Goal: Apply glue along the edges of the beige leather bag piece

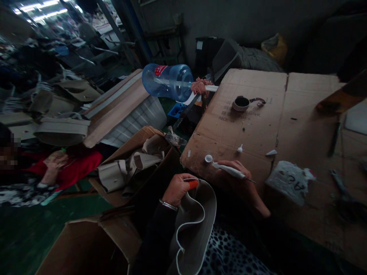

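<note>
Over my lap, by the near left corner of the cardboard (255, 133), I hold a grey bag (197, 236) upright and open, its inner edge wavy. My left hand (178, 190), an orange cover (193, 185) on one finger, pinches its upper rim. My right hand (236, 172), just to the right and well apart from the bag's rim, grasps a white tube (231, 170) with a thin rod at its right end. Below on the left gapes a brown carton (77, 244).

Close to the cardboard's near left corner lies a small white cup (208, 158), with a nozzle (240, 148) further in. Right of my right hand, toward the near edge, sits a clear plastic packet (289, 181). Off the left edge, a box (172, 160) holds more grey pieces (113, 175). Toward the far left corner rests a round ring (241, 104) with a dark strap (257, 101). Beyond the left edge lies a blue water jug (168, 82); farther left, a co-worker's hand (56, 162) is by red cloth (83, 162), near stacked bags (61, 129).
</note>
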A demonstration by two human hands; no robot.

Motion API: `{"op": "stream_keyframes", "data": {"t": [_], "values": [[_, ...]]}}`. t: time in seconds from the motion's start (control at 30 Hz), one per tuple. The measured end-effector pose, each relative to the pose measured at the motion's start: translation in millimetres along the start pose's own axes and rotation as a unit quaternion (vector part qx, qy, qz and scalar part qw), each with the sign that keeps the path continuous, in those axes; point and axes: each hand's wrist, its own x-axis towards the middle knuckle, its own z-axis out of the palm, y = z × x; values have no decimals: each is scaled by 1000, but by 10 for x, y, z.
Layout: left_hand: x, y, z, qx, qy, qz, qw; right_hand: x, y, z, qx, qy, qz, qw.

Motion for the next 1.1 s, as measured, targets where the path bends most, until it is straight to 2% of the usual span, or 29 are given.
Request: {"op": "stream_keyframes", "data": {"t": [0.13, 0.2, 0.27, 0.37, 0.47, 0.63, 0.83, 1.0, 1.1], "values": [[-2, -6, -12, 18, -10, 16, 1000, -63, -126, -39, 104, 17, 86, 991], [-5, -2, -13, 27, -18, 22, 999, -92, -238, -58, 203, -4, 160, 966], [-10, 5, -10, 32, -25, 23, 999, -107, -340, -63, 290, -24, 230, 929], [-22, 20, -2, 32, -36, 20, 999, -102, -425, -43, 351, -38, 282, 892], [-39, 37, 4, 18, -43, 14, 999, -88, -451, -15, 369, -40, 294, 880], [-48, 36, 0, 11, -56, 7, 998, -83, -491, 5, 363, -56, 300, 880], [-45, 1, 5, 35, -65, 26, 997, -63, -438, 62, 361, -56, 289, 885], [-104, 33, 61, 55, -69, 45, 995, -13, -467, 101, 374, -39, 308, 874], [-153, 66, 89, 58, -64, 59, 995, 23, -513, 115, 355, -44, 302, 883]]}}
